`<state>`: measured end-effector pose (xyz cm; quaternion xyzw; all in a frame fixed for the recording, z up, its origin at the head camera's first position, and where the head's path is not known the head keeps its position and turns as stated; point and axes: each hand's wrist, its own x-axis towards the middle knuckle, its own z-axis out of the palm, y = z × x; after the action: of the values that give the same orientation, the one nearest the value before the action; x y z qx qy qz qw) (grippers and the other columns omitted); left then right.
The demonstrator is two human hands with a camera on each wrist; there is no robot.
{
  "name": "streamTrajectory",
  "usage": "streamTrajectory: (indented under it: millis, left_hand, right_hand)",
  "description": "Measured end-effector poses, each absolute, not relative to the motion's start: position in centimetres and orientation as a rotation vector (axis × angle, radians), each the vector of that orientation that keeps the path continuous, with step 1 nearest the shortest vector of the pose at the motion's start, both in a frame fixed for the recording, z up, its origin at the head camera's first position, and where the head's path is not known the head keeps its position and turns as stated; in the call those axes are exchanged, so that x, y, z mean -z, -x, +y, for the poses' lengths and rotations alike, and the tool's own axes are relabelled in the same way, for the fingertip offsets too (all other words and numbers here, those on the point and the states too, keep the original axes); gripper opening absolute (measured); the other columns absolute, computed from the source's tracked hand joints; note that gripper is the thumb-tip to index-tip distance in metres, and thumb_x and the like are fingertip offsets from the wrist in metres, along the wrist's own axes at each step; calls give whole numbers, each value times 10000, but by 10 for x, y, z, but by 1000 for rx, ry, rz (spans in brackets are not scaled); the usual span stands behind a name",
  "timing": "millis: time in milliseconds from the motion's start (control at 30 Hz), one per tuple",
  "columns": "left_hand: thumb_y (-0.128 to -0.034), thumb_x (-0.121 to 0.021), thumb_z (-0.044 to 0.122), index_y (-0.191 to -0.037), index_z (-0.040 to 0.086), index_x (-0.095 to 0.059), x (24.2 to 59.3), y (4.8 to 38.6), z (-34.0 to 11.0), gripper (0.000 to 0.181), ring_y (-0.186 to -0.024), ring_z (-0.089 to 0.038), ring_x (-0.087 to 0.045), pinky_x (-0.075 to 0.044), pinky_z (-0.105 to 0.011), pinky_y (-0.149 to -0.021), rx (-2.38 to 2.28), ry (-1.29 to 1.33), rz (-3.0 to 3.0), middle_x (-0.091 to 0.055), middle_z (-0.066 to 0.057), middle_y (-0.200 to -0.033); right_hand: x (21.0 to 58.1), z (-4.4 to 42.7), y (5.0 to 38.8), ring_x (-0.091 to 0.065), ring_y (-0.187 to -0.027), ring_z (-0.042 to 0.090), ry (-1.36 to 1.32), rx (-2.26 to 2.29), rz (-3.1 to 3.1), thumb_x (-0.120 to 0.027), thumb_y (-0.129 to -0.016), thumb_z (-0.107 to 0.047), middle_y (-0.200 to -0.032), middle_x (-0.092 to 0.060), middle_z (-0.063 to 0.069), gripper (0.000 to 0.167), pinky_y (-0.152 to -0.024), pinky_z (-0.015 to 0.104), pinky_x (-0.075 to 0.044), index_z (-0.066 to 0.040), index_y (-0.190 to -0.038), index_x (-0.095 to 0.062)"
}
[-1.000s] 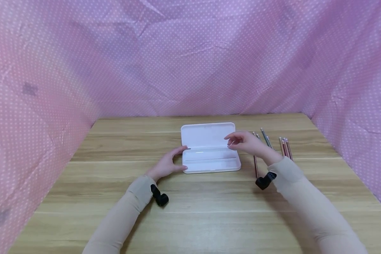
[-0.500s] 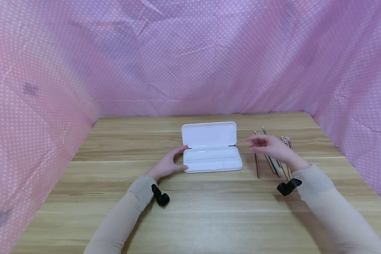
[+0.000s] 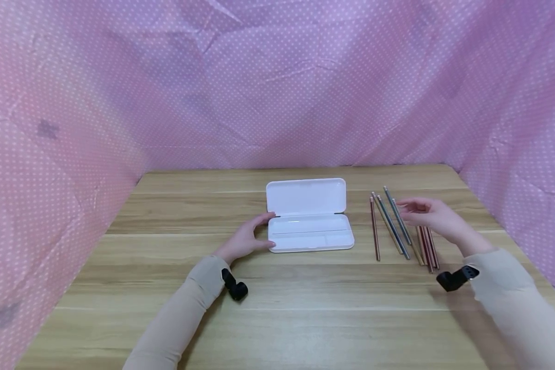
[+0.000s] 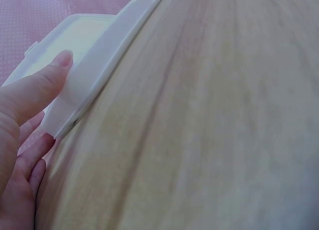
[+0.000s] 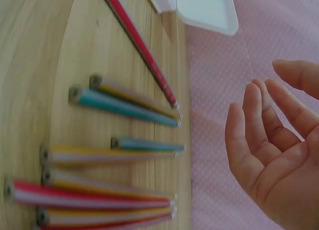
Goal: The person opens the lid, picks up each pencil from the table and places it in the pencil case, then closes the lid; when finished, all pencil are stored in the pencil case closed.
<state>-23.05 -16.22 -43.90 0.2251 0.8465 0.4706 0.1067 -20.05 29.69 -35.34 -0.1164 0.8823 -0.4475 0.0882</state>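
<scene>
On the right half of the surface (image 3: 305, 308), the pencils (image 3: 393, 226) lay in a loose fan, their long axes running mostly away from the person, the far ends leaning a little left. The white case (image 3: 311, 240) stood open to their left, its lid turned back on the far side and its long axis running left to right, so pencils and case lay nearly crosswise to each other. That crossing, to judge by the layout, was the relation that mattered most. The right hand (image 3: 427, 216) was much the nearer to the pencils: it hung just over the right part of the fan, fingers relaxed, thumb well apart from them, with nothing in its hold. One red pencil (image 3: 374, 228) lay apart at the left of the fan, nearest the case, while a close bunch of red and gold ones rested below the right hand. The left hand (image 3: 244, 237) was well away from the pencils, holding the left end of the case, its thumb at the near corner and its fingers by the hinge.
</scene>
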Motion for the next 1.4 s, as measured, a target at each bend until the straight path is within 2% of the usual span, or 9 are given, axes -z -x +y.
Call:
streamTrajectory:
  millis: [233,433,500,567,633,700,967,1267,1400]
  left_hand:
    - [-767,-795,203,-1439,186,-401,439,228,-162,780,-1331,-228,-400,-264,-444,-1138,-1368,-647,2514,-452,-31,-1442]
    - [-766,-794,194,-1438,209,-403,440,229,-161,778,-1333,-200,-392,-262,-416,-1140,-1376,-622,2510,-457,-7,-1435]
    - [-765,-795,189,-1437,207,-404,440,229,-160,778,-1333,-203,-392,-262,-419,-1139,-1387,-621,2507,-458,-10,-1434]
    - [-761,-798,186,-1435,199,-408,440,228,-160,779,-1335,-213,-392,-263,-426,-1140,-1387,-627,2511,-459,-20,-1435]
    - [-759,-800,183,-1434,192,-410,439,227,-159,779,-1333,-223,-395,-263,-433,-1139,-1389,-629,2512,-460,-32,-1435]
    - [-759,-799,174,-1434,189,-410,439,226,-159,779,-1333,-231,-395,-266,-436,-1138,-1390,-626,2510,-460,-43,-1434]
    - [-779,-765,75,-1453,83,-364,438,224,-155,785,-1357,-308,-350,-225,-480,-1149,-1414,-605,2483,-415,-140,-1459]
    - [-769,-788,151,-1440,158,-399,439,223,-156,776,-1353,-252,-367,-246,-449,-1146,-1413,-629,2493,-436,-65,-1453]
    - [-763,-795,170,-1434,161,-408,440,223,-157,775,-1347,-245,-376,-251,-442,-1144,-1419,-649,2504,-444,-54,-1447]
  right_hand:
    - [361,323,198,-594,-864,-59,274,1357,2623,-555,-957,-154,-939,-588,-215,404,-750,171,-533,67,-1285,-470]
    - [365,345,198,-587,-863,-74,174,1415,2536,-558,-957,-169,-939,-579,-238,209,-757,189,-540,-309,-1106,-519]
    - [366,352,198,-575,-866,-85,143,1400,2521,-552,-961,-176,-944,-566,-252,204,-762,196,-539,-260,-1145,-527]
    - [368,358,198,-559,-861,-98,104,1363,2521,-546,-966,-195,-965,-553,-229,310,-766,207,-541,-90,-1255,-512]
    - [369,362,198,-542,-860,-109,65,1335,2521,-532,-972,-204,-980,-540,-201,495,-778,230,-548,88,-1346,-389]
    - [371,367,197,-535,-853,-111,21,1314,2514,-529,-975,-228,-986,-520,-175,626,-790,242,-550,154,-1389,-257]
    - [379,380,198,-567,-844,-63,-38,1348,2428,-542,-963,-166,-1062,-539,-24,717,-808,255,-556,172,-1417,-102]
    - [392,384,199,-577,-811,-33,-106,1421,2329,-571,-943,-151,-917,-557,-137,760,-757,226,-557,154,-1412,-55]
    - [394,383,200,-562,-807,-50,-113,1378,2367,-582,-938,-179,-933,-565,-101,772,-743,216,-554,170,-1410,-80]
